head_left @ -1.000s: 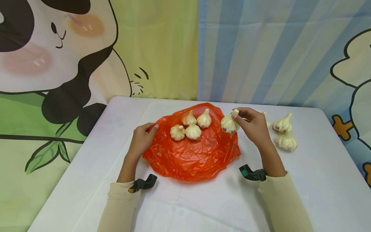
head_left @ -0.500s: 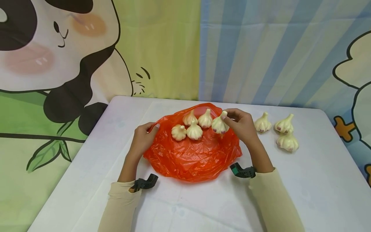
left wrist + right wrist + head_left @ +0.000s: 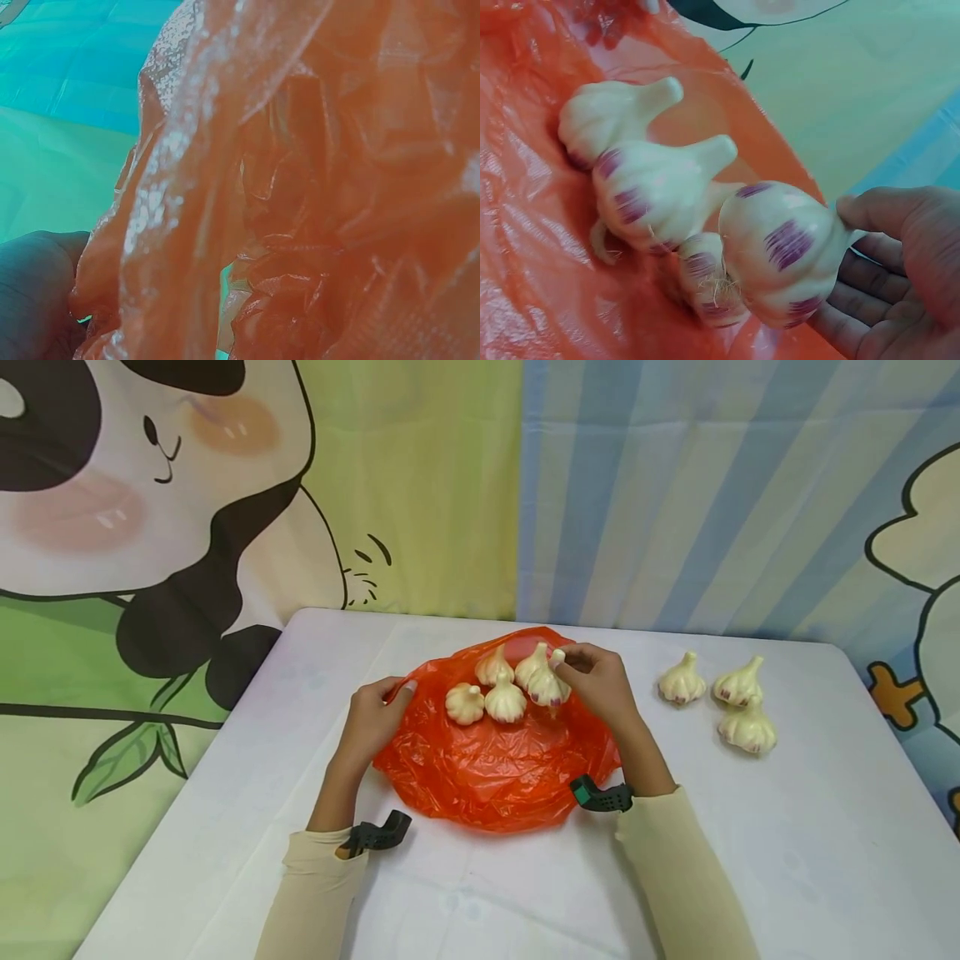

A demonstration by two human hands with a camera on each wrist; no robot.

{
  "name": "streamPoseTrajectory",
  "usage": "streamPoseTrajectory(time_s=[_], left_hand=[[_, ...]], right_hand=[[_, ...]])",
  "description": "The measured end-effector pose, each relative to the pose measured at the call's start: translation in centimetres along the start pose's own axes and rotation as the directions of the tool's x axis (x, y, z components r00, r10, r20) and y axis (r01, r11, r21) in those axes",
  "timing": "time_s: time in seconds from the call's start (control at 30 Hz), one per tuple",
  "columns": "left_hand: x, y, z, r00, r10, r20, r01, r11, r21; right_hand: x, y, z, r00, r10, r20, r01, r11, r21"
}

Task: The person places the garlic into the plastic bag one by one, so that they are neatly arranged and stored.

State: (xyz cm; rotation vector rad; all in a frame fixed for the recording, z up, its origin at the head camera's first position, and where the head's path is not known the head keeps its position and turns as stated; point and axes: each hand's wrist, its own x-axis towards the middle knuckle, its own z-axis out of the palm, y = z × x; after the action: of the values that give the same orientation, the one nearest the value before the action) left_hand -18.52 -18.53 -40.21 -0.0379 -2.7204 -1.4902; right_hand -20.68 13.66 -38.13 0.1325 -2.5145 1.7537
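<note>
An orange-red plastic bag (image 3: 487, 777) lies spread open at mid-table. My left hand (image 3: 371, 718) pinches its left edge between thumb and fingers; in the left wrist view the crinkled film covers most of the picture. Thumb and fingertips of my right hand (image 3: 603, 689) hold a garlic bulb (image 3: 549, 687) by its stem, over the bag's right inner side. Purple streaks and root hairs show on this bulb in the right wrist view, where it overlaps another garlic bulb (image 3: 709, 274). Several pale bulbs, among them a front one (image 3: 506, 700), sit grouped inside the bag.
Right of the bag, three more garlic bulbs rest on the white table (image 3: 465, 902): one alone (image 3: 682, 680), and a touching pair (image 3: 747, 727). Behind the table's far edge hangs a printed cloth backdrop (image 3: 420, 485) with a cartoon panda.
My right hand has carried its garlic bulb leftward over the bag, up to the grouped bulbs. A bulb on the table behind that hand has come into full sight. My left hand keeps its grip.
</note>
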Motion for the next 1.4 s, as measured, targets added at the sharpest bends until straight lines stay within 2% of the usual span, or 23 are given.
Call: streamPoseTrajectory(time_s=[0.33, 0.63, 0.9, 1.03, 1.4], left_hand=[[0.0, 0.0, -0.1, 1.000, 0.016, -0.007, -0.016, 1.000, -0.007], [0.0, 0.0, -0.1, 1.000, 0.013, -0.004, -0.013, 1.000, -0.005], [0.0, -0.1, 0.0, 1.000, 0.018, -0.003, -0.018, 1.000, -0.007], [0.0, -0.1, 0.0, 1.000, 0.013, -0.002, -0.013, 1.000, -0.003], [0.0, 0.0, 0.2, 1.000, -0.008, 0.001, 0.008, 1.000, -0.007]], right_hand=[[-0.1, 1.8, 0.6, 0.997, 0.079, 0.001, -0.079, 0.995, -0.062], [-0.3, 2.6, 1.0, 0.995, 0.099, 0.018, -0.096, 0.987, -0.128], [-0.5, 2.8, 1.2, 0.994, 0.109, 0.001, -0.108, 0.985, -0.135], [-0.5, 2.7, 1.1, 0.995, 0.095, -0.007, -0.095, 0.986, -0.138], [-1.0, 0.9, -0.1, 1.000, -0.003, 0.000, 0.002, 0.978, -0.206]])
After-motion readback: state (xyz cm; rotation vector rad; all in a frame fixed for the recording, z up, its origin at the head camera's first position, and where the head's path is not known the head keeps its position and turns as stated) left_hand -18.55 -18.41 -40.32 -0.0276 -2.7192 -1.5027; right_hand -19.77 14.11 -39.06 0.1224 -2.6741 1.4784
